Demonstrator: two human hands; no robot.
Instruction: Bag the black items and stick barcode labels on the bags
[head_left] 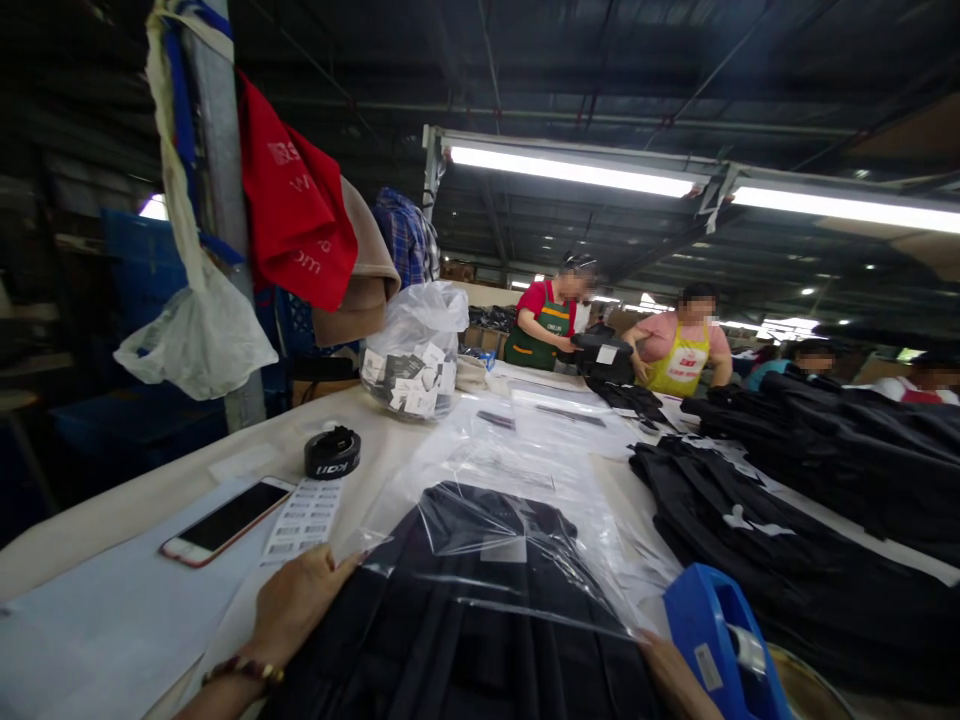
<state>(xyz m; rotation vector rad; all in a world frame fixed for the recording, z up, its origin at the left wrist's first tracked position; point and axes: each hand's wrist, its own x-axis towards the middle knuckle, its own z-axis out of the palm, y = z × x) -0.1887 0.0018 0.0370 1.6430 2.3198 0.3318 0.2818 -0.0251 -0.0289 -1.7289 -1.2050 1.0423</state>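
Observation:
A folded black garment (457, 640) lies in front of me, its far part inside a clear plastic bag (517, 590). The bag's mouth runs across the garment, and a white label shows through the film. At the left corner of that mouth, my left hand (296, 605) pinches the film between thumb and fingers; a beaded bracelet is on its wrist. My right hand (667, 670) grips the opposite corner, its fingers partly hidden by the film and garment. Just right of it stands a blue tape dispenser (712, 640).
A phone (225, 520), a barcode sticker sheet (304, 515) and a black printed roll (332, 455) lie on the left. Behind them stands a bag of tags (412, 370). Black garments (750, 530) are piled on the right. Two co-workers (544, 325) stand across the table.

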